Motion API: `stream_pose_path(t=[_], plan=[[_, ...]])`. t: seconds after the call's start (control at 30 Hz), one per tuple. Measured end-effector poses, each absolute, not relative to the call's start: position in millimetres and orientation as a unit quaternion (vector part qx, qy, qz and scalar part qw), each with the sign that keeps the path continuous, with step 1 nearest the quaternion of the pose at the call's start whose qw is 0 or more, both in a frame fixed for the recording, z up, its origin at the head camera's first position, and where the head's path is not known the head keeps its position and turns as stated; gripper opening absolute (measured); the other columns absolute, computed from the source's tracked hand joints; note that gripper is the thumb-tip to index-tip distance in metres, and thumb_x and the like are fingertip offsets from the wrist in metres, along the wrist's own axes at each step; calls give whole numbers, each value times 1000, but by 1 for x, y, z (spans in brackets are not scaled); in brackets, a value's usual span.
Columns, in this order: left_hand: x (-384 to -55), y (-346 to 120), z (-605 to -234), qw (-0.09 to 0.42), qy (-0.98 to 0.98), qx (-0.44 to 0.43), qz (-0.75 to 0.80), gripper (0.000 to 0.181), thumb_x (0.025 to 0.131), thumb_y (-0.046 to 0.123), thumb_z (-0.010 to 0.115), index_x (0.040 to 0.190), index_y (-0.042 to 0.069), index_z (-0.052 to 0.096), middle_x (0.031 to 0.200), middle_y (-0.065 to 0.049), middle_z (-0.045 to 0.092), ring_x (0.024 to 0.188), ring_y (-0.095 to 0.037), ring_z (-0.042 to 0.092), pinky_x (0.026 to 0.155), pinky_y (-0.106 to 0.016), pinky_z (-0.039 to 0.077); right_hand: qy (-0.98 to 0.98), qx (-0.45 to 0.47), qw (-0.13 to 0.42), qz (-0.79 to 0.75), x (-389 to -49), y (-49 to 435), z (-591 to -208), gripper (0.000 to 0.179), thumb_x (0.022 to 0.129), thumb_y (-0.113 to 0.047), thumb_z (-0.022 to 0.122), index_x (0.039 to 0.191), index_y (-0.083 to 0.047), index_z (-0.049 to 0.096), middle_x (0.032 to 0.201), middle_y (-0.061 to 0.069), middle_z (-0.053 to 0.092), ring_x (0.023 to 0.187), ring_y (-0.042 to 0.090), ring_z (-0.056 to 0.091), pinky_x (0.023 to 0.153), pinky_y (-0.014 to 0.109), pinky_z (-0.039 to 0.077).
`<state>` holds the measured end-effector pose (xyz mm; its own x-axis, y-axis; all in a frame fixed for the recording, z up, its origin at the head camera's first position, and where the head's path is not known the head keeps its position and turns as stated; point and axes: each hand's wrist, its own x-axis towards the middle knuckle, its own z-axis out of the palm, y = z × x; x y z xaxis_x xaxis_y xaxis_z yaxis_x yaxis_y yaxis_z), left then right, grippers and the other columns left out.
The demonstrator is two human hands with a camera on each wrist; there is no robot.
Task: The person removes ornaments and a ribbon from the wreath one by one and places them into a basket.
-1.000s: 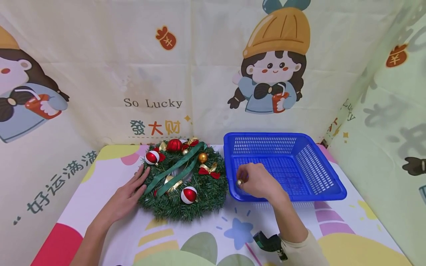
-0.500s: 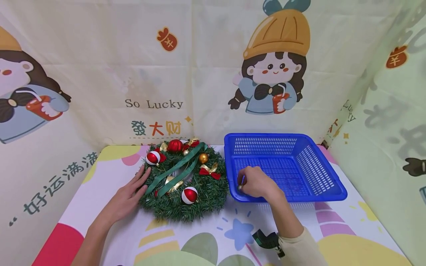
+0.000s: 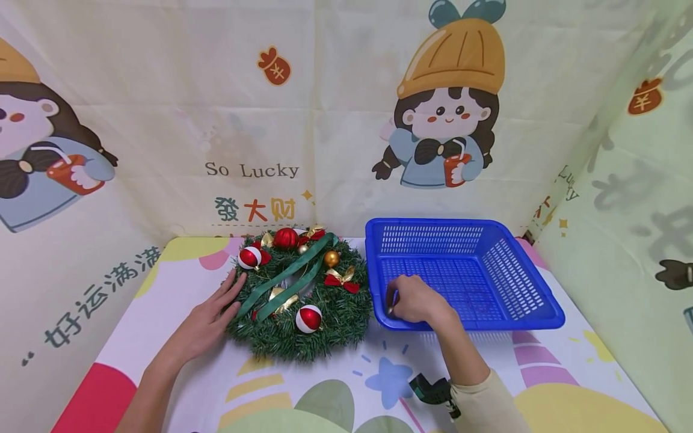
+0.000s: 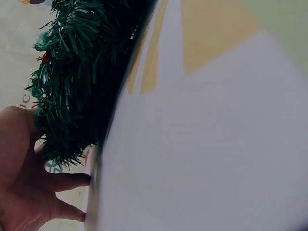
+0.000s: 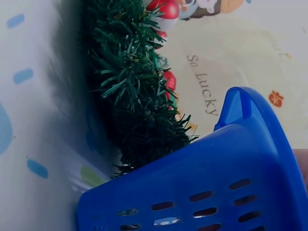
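A green Christmas wreath (image 3: 295, 349) lies on the table, decorated with a green ribbon (image 3: 287, 273), red-and-white balls (image 3: 308, 319), a gold ball (image 3: 331, 258) and red-and-gold bows (image 3: 342, 279). My left hand (image 3: 208, 319) rests against its left edge, fingers spread and fairly straight; in the left wrist view the fingertips meet the table beside the branches. Inside the near left corner of the blue basket (image 3: 465, 325), my right hand (image 3: 415, 299) pinches a small shiny bauble (image 3: 390, 310), mostly hidden by the fingers. The basket wall (image 5: 192, 192) covers nearly all of that hand in the right wrist view.
The basket stands right beside the wreath, its left rim close to the branches. A patterned cloth (image 3: 390, 376) covers the table. Printed fabric walls (image 3: 335, 120) enclose the back and sides. A dark device (image 3: 433, 391) sits at the right wrist.
My right hand has lowered slightly into the basket's near left corner, and the bauble shows less between its fingers. The left hand stays at the wreath's edge.
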<state>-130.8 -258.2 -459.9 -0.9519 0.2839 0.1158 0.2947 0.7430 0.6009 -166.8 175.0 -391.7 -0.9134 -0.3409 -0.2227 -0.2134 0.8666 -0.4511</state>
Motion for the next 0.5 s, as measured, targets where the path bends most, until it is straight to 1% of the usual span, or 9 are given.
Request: stream_pose_path(t=[0.17,0.5], plan=[[-130,-258,-460,8,-933,-154,-326,60,112,32,48,167,26,25,176,-9,12,151,-56,28,113,-74,31,955,-143,152,-211,-168,175,-395,16,80,3,71,84,-12,74,82,2,68,77,20,57,70,33,48],[-130,-257,-459,9,-932,-153,-327,60,112,32,48,167,26,25,176,-9,12,151,-55,27,113,-74,31,954,-144,155,-212,-170,175,-396,16,81,3,70,88,-10,75,85,3,69,78,20,57,70,33,48]])
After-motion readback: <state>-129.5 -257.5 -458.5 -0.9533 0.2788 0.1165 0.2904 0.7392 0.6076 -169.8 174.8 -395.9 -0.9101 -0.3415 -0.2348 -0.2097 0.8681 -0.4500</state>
